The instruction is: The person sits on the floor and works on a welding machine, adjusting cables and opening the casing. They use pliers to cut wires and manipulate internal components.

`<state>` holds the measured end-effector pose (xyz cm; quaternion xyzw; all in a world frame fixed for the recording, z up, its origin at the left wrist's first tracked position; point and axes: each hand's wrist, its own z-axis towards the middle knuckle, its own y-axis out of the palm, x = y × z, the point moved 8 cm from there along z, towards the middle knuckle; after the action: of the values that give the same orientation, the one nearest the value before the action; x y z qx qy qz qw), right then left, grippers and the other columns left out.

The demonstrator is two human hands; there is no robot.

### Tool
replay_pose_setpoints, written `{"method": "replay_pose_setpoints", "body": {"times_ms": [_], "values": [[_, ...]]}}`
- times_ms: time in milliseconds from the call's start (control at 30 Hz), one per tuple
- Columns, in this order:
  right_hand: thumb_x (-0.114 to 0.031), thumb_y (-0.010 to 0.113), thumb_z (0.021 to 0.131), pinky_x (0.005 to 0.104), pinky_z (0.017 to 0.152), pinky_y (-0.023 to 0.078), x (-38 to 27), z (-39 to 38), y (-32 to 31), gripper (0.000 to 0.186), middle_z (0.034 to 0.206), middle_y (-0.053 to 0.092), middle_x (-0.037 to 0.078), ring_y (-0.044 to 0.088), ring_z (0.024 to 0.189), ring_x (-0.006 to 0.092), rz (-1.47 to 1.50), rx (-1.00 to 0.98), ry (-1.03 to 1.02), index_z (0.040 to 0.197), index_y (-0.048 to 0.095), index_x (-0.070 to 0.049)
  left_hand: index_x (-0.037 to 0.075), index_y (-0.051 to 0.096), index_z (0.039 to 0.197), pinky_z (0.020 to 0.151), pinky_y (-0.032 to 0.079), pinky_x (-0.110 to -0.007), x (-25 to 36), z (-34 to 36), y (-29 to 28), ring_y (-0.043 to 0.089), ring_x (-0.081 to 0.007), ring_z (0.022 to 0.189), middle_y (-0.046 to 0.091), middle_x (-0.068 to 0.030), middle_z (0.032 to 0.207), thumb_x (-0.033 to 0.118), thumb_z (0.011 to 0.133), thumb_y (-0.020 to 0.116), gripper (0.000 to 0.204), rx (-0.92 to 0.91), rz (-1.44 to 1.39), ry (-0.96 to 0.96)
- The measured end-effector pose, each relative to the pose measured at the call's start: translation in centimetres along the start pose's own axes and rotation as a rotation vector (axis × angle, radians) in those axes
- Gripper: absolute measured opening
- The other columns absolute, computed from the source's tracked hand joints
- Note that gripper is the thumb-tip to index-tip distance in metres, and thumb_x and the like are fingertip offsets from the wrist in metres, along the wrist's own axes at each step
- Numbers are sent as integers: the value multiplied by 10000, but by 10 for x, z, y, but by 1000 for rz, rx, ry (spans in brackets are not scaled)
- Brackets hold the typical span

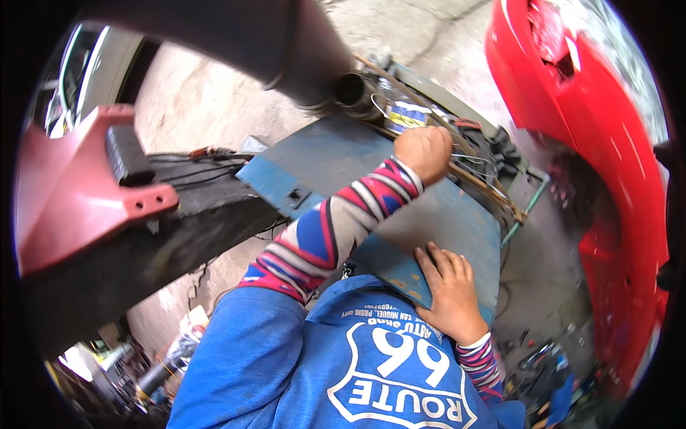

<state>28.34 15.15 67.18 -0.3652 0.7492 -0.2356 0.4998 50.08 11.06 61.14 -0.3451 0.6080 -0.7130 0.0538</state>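
Note:
My left hand (423, 151) reaches across a worn blue metal panel (293, 161), its fingers curled closed beside thin pale wires at the panel's far edge; what it grips is unclear. My right hand (446, 289) lies with fingers spread on the near right part of the same panel, which has rusty spots. Just beyond the left hand is a small container (406, 116) with a blue and yellow label, beside a dark pipe end (351, 96). A rusty rod (493, 189) runs along the far edge, next to tangled dark items.
A large dark pipe (236, 39) slants overhead. A pink bracket (64, 200) with a black block (127, 157) and cables lie on a black beam (121, 279) to the left. A glossy red car body panel (614, 179) stands at right. Scattered parts (543, 361) lie on the cracked concrete.

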Motion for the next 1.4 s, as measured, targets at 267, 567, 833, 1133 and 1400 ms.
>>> {"method": "replay_pose_setpoints", "body": {"times_ms": [267, 567, 833, 1133, 1400], "values": [[-158, 776, 611, 460, 1110, 443, -15, 4, -4, 886, 1447, 573, 172, 550, 1254, 423, 38, 59, -80, 1470, 557, -135, -16, 617, 950, 599, 505, -483, -13, -137, -132, 618, -397, 590, 637, -239, 710, 194, 949, 565, 217, 152, -755, -259], [-114, 770, 628, 433, 1148, 408, -31, -1, 10, 905, 1506, 533, 184, 507, 1392, 332, -70, 26, -97, 1491, 506, -56, 15, 554, 1091, 583, 563, -240, -91, -308, -165, 717, -137, 757, 710, -83, 940, 16, 964, 668, 171, 273, -1504, -370], [-114, 808, 649, 459, 1162, 378, -40, -12, 50, 1014, 1533, 473, 191, 445, 1415, 373, -162, 55, -140, 1572, 388, -115, 38, 461, 1356, 511, 472, -192, -102, -405, -152, 647, -88, 638, 702, -100, 967, 115, 1009, 631, 394, 682, -1441, -618], [-175, 810, 689, 499, 1215, 283, -30, -11, 53, 1016, 1626, 363, 172, 365, 1467, 404, -65, 2, -284, 1600, 359, -161, -43, 620, 1201, 569, 533, -231, -75, -380, -115, 686, -143, 730, 715, -141, 994, 90, 1008, 549, 245, 871, -1746, -684], [-421, 789, 815, 541, 1227, 223, -5, -13, 56, 994, 1696, 219, 158, 233, 1534, 420, 53, -85, -354, 1638, 281, -187, -105, 550, 1347, 922, 616, -373, -50, -336, -118, 711, -271, 1087, 683, -230, 1202, -51, 925, 609, 429, 795, -1789, -533]]}}
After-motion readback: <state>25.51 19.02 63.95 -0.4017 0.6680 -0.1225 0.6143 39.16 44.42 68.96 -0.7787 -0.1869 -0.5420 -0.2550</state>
